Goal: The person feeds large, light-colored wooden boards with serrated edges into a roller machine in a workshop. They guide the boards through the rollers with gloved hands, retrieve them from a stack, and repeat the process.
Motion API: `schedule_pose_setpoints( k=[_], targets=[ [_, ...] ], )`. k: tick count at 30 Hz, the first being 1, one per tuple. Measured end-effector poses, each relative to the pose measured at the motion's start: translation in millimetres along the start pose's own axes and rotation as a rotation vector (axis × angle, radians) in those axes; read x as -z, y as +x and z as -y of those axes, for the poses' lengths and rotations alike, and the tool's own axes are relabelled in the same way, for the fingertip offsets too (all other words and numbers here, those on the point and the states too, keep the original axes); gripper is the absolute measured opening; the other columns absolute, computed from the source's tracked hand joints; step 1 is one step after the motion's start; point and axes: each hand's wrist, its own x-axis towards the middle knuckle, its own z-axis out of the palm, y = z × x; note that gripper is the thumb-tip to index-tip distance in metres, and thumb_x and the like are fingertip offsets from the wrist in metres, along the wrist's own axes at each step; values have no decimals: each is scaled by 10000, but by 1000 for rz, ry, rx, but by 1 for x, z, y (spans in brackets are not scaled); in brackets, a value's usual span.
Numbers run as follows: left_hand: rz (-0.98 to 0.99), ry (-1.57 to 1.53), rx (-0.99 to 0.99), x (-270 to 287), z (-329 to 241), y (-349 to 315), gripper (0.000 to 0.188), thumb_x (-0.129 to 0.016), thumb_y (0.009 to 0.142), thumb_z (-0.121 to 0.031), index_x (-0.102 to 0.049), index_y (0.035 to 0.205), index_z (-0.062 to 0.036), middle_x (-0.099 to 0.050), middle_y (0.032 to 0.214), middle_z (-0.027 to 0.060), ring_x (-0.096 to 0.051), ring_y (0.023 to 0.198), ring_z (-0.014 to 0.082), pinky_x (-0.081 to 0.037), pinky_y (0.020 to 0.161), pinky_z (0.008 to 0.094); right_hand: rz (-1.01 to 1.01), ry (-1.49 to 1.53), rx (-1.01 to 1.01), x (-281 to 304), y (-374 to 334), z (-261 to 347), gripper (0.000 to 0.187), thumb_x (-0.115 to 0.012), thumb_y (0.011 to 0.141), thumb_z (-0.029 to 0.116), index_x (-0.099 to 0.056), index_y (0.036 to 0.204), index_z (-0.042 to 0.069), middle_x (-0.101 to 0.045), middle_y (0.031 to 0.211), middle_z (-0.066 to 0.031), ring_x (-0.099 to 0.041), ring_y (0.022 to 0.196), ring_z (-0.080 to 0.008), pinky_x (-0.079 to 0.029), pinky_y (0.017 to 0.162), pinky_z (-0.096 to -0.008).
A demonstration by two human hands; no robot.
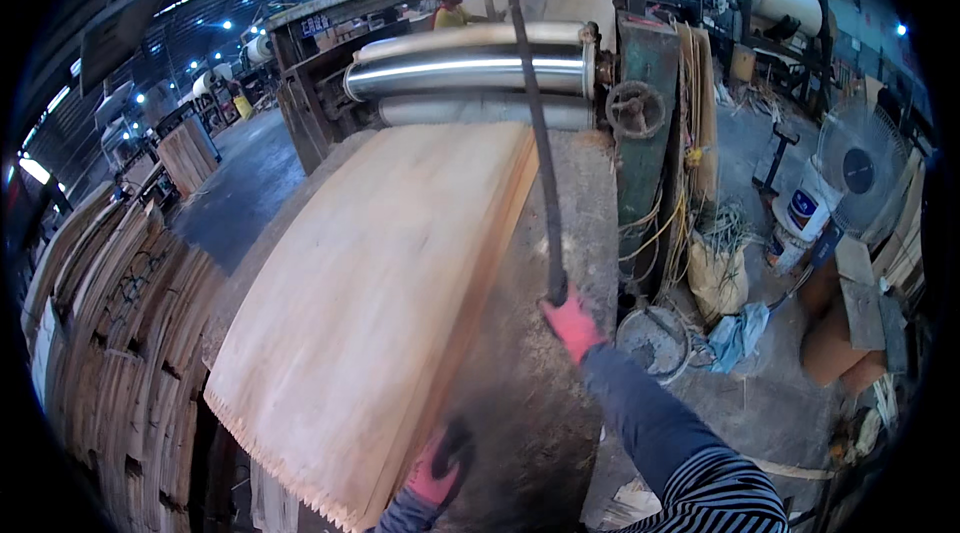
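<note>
Veneer (370,303) lies on the surface (560,233), running from the rollers (470,73) down to the left hand (435,473), which pinches its near edge; right hand (572,325), beside it, is clamped on a lever (535,133)

A wide sheet of pale veneer (380,303) lies on the grey bench (560,233) below steel rollers (470,73). The left hand (435,473) grips its near edge; the right hand (572,323) clasps a dark lever (535,133).
</note>
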Motion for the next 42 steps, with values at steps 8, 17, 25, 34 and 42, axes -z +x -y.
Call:
schedule_pose_setpoints(
  k=[8,17,25,34,42],
  targets=[
    [12,-328,-24,-96,29,135,388,-407,871,-129,-327,1230,-8,-480,1140,100,-468,1031,159,-381,873,274,39,-26,190,29,-95,16,649,-615,681,292,-314,1209,63,-498,1040,-199,-508,926,-350,-416,772,-403],
    [-178,-563,272,-146,-17,120,337,-505,813,-240,-515,1024,23,-580,913,126,-563,823,204,-455,722,308,849,150,547,75,-98,-85,667,-643,723,217,-285,1260,47,-339,1267,-145,-333,1170,-216,-303,944,-320],
    [-176,-716,388,-152,-143,92,359,-473,821,-270,-505,1001,39,-556,719,101,-543,596,178,-458,541,284,805,1244,263,125,90,114,526,-495,821,253,-241,1247,78,-413,1170,-119,-471,996,-216,-395,835,-311],
    [-60,-1492,249,-119,-156,76,447,-442,820,-393,-479,909,44,-497,608,48,-426,438,132,-383,404,263,650,1238,242,102,102,239,199,-518,790,179,-385,849,44,-472,650,-77,-467,495,-164,-413,447,-260],
    [-307,-651,179,-122,-153,105,414,-402,840,-409,-465,809,-1,-417,494,-18,-352,342,95,-303,324,237,443,1062,137,88,114,265,188,-440,796,238,-372,704,89,-411,495,-40,-409,391,-163,-325,371,-291]
  ],
)
